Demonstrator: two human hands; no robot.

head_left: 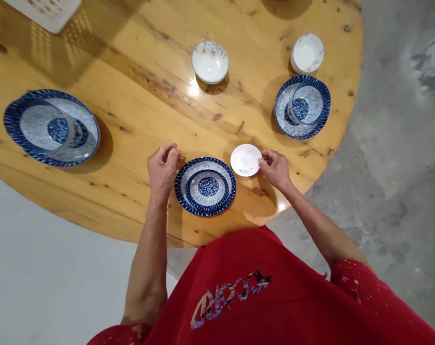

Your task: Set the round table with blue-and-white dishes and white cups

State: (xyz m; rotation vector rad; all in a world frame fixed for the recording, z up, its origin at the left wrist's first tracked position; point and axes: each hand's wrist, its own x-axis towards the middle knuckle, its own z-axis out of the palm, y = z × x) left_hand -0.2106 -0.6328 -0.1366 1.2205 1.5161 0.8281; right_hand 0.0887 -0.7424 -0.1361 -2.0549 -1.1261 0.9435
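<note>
A blue-and-white patterned plate (183, 189) with a matching small bowl (207, 186) on it sits near the table's front edge. My left hand (163, 167) rests at the plate's left rim, fingers curled together, with nothing visible in them. My right hand (275, 167) pinches the right edge of a small white dish (245, 159) lying just right of the plate.
The round wooden table (138, 96) also carries a blue plate with bowl at the left (50, 125), another at the right (302, 106), and two white bowls (210, 61) (307, 52) farther back. A white basket (45, 12) sits at the far left corner.
</note>
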